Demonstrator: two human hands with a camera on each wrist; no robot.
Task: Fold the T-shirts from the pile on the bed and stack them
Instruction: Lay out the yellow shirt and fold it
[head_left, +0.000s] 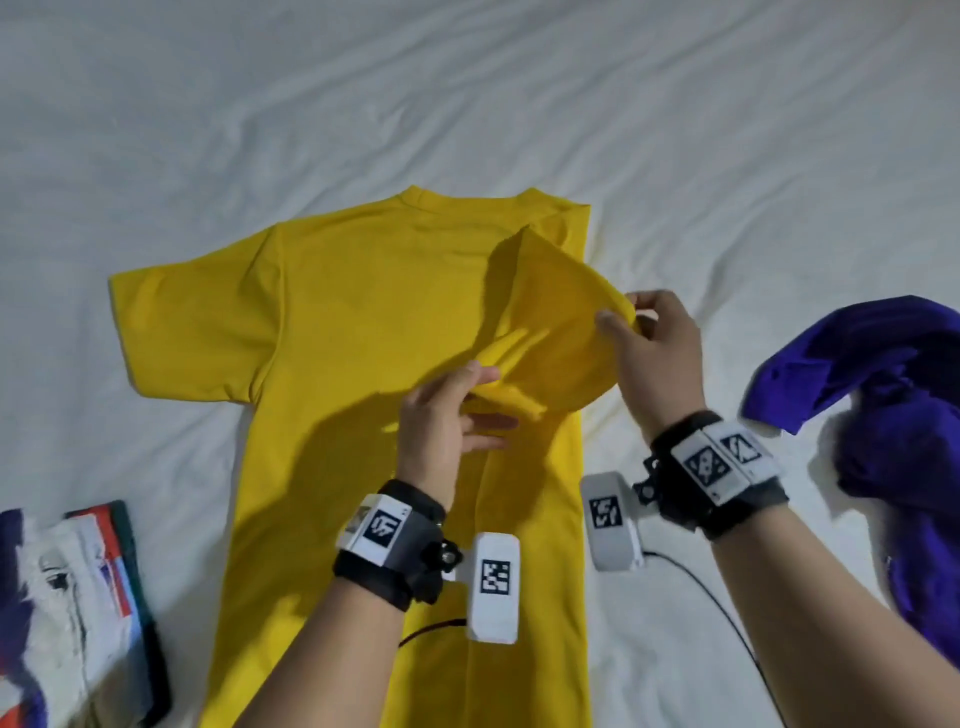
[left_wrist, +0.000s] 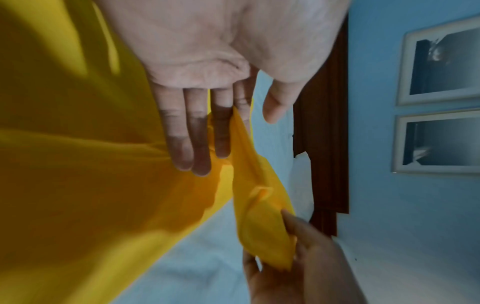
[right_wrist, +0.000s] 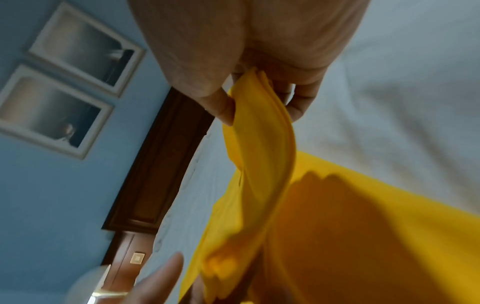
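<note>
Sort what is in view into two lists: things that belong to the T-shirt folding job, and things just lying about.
Part of the job:
yellow T-shirt, spread on the bed sheet
right hand, pinching its sleeve
left hand, fingers straight on the shirt
purple T-shirt, unfolded
folded stack

Just lying about:
framed pictures
dark wooden headboard

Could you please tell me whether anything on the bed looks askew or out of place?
Only the crumpled purple T-shirt, bunched unfolded at the right edge. The yellow T-shirt lies flat, its right sleeve lifted mid-fold by the right hand while the left hand rests on it. The folded stack looks tidy.
</note>
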